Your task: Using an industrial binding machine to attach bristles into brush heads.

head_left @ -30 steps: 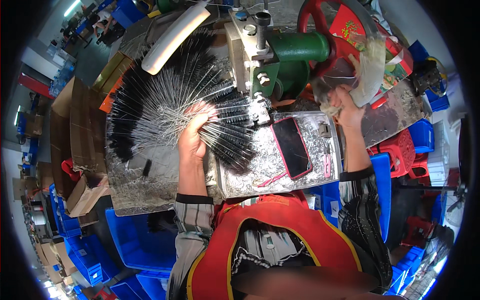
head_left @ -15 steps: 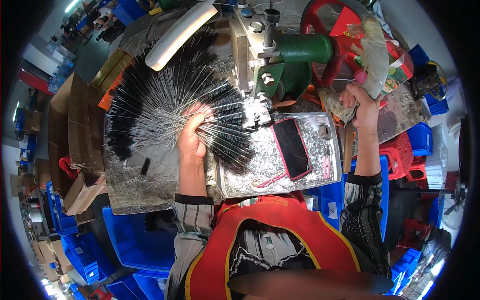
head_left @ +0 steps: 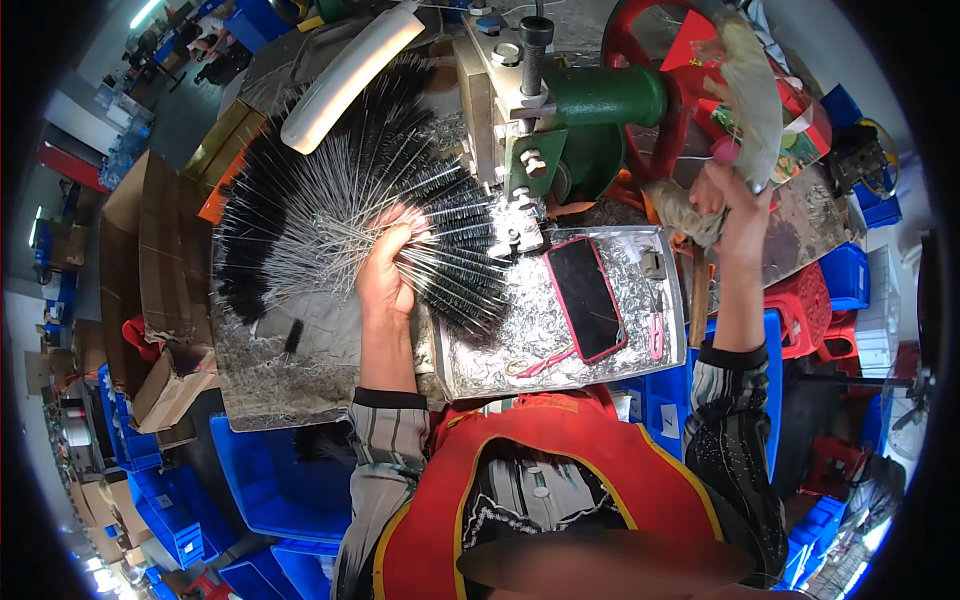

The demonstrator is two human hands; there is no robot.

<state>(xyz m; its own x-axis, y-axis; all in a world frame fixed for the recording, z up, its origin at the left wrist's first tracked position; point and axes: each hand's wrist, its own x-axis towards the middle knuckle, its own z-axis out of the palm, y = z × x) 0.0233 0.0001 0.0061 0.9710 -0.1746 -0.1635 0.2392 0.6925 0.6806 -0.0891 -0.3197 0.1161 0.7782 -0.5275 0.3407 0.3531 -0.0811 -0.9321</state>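
Observation:
My left hand (head_left: 387,268) is closed around the bare wire stems of a fanned bunch of twisted-wire brushes (head_left: 335,180) with black bristles. The bunch's right side reaches to the metal head (head_left: 516,222) of a green hand-cranked press (head_left: 605,97); whether any brush sits in the head cannot be made out. My right hand (head_left: 738,215) is shut on the cloth-wrapped rim of the press's red handwheel (head_left: 672,125), where pale wrapping (head_left: 690,212) shows beside the fingers.
A shallow foil-covered tray (head_left: 480,370) in front of the press holds a red-cased phone (head_left: 585,300) and a small pink-handled tool (head_left: 656,335). A white lamp (head_left: 350,80) hangs over the brushes. Cardboard boxes (head_left: 150,270) stand left; blue bins (head_left: 280,480) and red stools (head_left: 800,305) surround the bench.
My right hand has shifted slightly up with the wrapped wheel rim. My left hand stays on the brush stems, almost unmoved. The whole view has shifted a little.

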